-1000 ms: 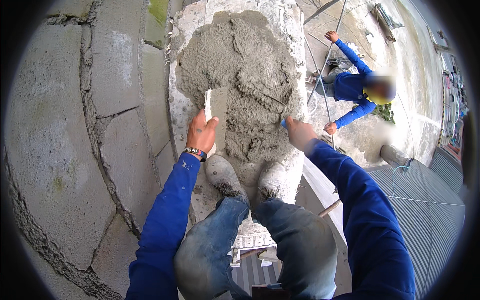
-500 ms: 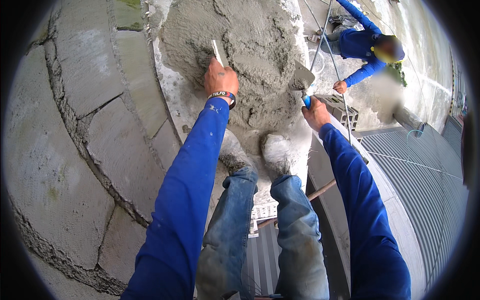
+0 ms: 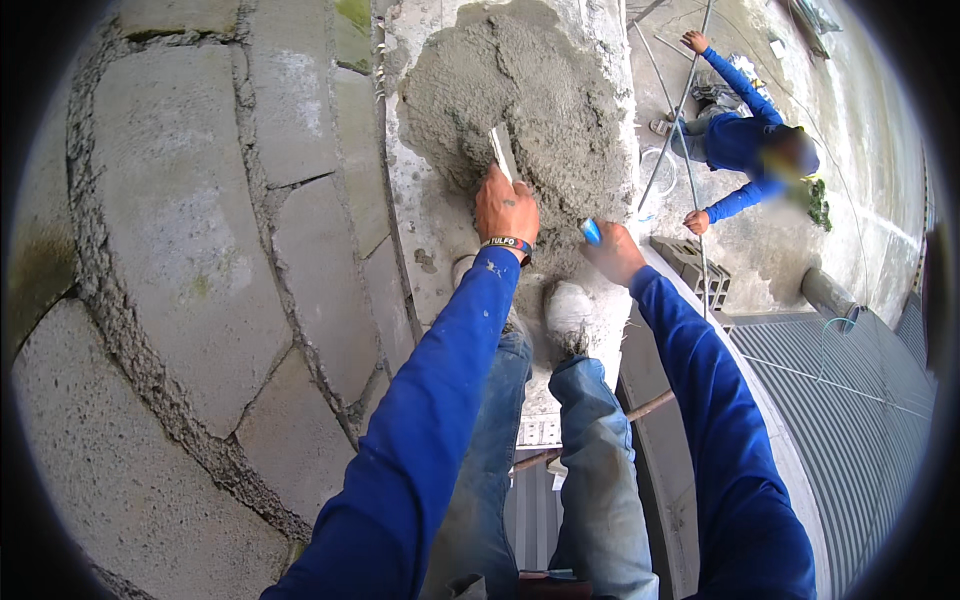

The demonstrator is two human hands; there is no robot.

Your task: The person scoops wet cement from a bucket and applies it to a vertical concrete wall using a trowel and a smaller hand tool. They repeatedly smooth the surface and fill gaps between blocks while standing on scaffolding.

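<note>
My left hand (image 3: 507, 208) is closed around a thin, pale, flat tool (image 3: 503, 152), seen nearly edge-on, its far end against the wet mortar (image 3: 570, 105). To its right, my right hand (image 3: 618, 256) grips a trowel by its blue handle (image 3: 592, 232) at the near right side of the mortar. The trowel's blade cannot be made out now; the earlier frame shows it as a broad metal plate. The mortar lies in a wide, rough grey heap on a pale concrete ledge (image 3: 408, 185), just beyond my feet.
A concrete block wall (image 3: 190, 220) with rough joints rises along the left. Right of the ledge there is a drop. Lower down, a co-worker in blue (image 3: 740, 140) holds metal rods (image 3: 684, 105). Hollow blocks (image 3: 690, 270) and corrugated roofing (image 3: 830, 390) lie at right.
The view has shifted, so the ledge appears farther right. My right hand has come closer to my left, and the trowel's blade has dropped from sight. The co-worker's upper hand now shows at the rods.
</note>
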